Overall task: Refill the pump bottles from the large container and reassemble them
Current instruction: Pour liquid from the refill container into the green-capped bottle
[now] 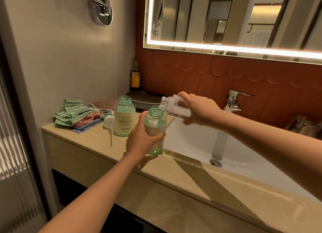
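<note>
My left hand (139, 138) grips a green-tinted pump bottle (155, 126) with its neck uncovered, held at the sink's left edge. My right hand (198, 111) holds a clear container (172, 106) tipped on its side, its mouth over the bottle's neck; a thin stream of liquid runs down into the bottle. A second green bottle (124, 118) labelled YAPING stands uncapped on the counter behind, about three quarters full. A white pump head (108, 122) with its tube lies on the counter to its left.
Folded cloths (78, 114) lie at the counter's back left, with stacked plates (144, 98) and a dark bottle (135, 76) in the corner. The white sink (200, 140) and chrome tap (233, 100) are to the right. A lit mirror (226, 18) hangs above.
</note>
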Motion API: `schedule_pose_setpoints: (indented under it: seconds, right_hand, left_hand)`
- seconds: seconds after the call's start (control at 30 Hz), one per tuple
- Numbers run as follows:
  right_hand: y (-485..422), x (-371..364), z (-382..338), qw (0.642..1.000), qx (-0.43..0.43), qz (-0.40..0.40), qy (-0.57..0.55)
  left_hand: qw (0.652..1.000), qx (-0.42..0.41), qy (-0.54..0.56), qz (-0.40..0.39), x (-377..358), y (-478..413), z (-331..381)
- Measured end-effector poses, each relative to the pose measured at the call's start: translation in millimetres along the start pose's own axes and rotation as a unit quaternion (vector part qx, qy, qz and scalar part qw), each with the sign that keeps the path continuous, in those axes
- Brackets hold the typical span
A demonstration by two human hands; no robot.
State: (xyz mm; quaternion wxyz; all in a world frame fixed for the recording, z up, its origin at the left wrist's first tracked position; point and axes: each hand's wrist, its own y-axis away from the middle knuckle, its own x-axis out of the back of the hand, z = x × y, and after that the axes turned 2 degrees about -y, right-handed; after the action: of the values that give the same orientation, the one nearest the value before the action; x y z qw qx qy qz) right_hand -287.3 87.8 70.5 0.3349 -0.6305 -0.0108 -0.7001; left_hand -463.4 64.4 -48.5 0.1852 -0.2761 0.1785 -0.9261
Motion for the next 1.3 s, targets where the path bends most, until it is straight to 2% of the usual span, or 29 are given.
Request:
schedule_pose_setpoints:
  seconds: [0.07, 0.13, 0.27, 0.4, 0.53, 0.7, 0.83, 0.97, 1.2, 1.3]
  right_hand:
    - [4.3, -9.0, -2.0, 0.996, -0.031, -0.019, -0.086]
    - [6.7, -17.0, -4.1, 0.975, -0.065, -0.023, -0.210]
    - [6.8, -24.5, -12.3, 0.866, -0.145, 0.031, -0.477]
    - [2.9, -35.9, -30.3, 0.789, -0.154, 0.089, -0.588]
    - [-3.5, -44.9, -56.7, 0.746, -0.154, 0.111, -0.638]
    - [-17.5, -56.3, -92.7, 0.725, -0.144, 0.125, -0.661]
    - [-29.2, -64.1, -112.8, 0.731, -0.153, 0.148, -0.649]
    - [-33.8, -75.7, -120.0, 0.755, -0.151, 0.153, -0.619]
    - [-44.2, -82.7, -119.1, 0.763, -0.153, 0.150, -0.610]
    - [-41.8, -84.8, -115.7, 0.763, -0.152, 0.145, -0.612]
  left_hand:
    - [1.000, -0.002, 0.017, -0.002, 1.7, -0.1, 0.1]
    - [1.000, -0.007, 0.030, -0.002, 5.4, 0.5, 1.1]
    - [0.999, -0.021, 0.037, 0.004, 18.7, 2.3, -4.0]
    - [0.997, -0.013, 0.060, 0.039, 48.8, -0.3, -8.0]
    - [0.995, -0.015, 0.065, 0.070, 91.0, -10.4, -14.1]
    - [0.993, 0.005, 0.036, 0.110, 129.2, -20.4, -39.4]
    - [0.991, 0.036, 0.000, 0.129, 143.6, -28.9, -66.8]
    - [0.988, 0.047, -0.017, 0.144, 146.4, -34.4, -84.3]
    - [0.989, 0.051, 0.004, 0.140, 132.5, -48.9, -96.8]
    - [0.993, 0.052, 0.009, 0.101, 126.2, -55.6, -94.8]
